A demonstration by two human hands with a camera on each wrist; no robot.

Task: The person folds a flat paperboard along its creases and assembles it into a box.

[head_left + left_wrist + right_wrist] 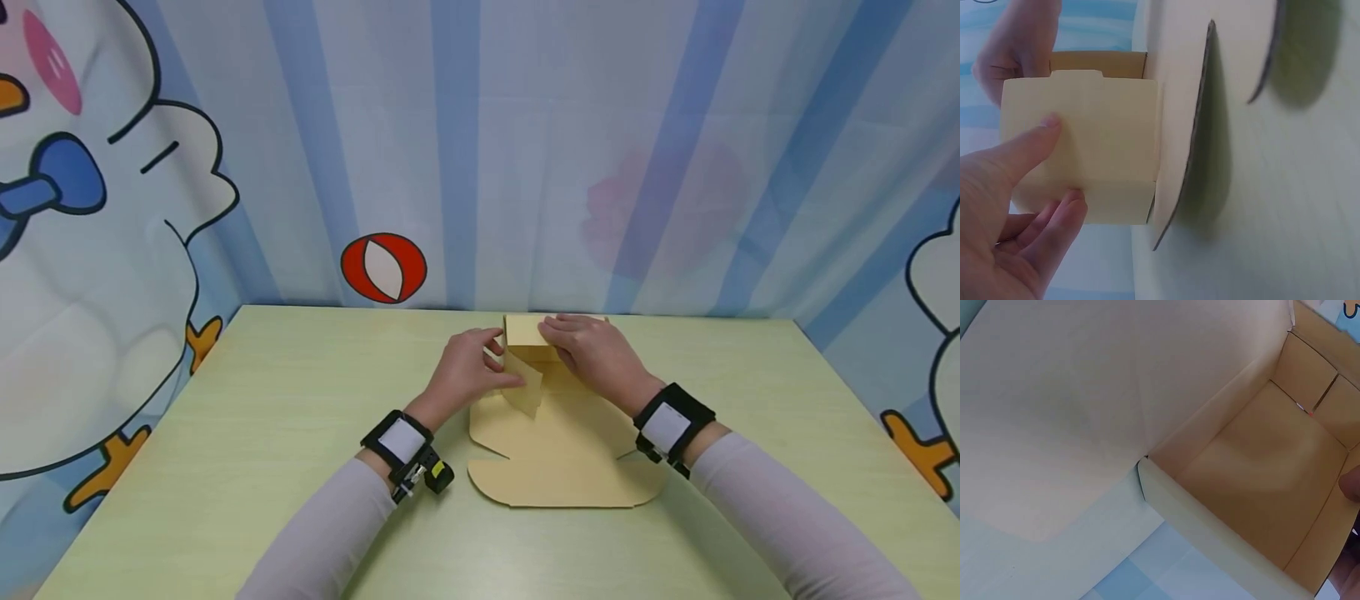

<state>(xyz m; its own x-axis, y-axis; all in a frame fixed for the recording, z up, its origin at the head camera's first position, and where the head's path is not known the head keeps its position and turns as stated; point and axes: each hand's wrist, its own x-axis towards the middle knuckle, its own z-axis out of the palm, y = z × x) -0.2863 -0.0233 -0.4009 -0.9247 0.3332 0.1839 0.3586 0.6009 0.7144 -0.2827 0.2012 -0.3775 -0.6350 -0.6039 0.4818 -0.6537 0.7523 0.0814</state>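
Pale table (315, 375): left hand (467, 367) pinching tabbed flap (1110, 137) of cardboard box (1241, 475); right hand (596, 354) gripping box wall (1324, 540).

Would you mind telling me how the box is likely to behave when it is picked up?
The box is probably light for its size, being hollow and thin-walled. Its flap, held by the left hand, would likely swing loose if released, as its tab looks untucked.
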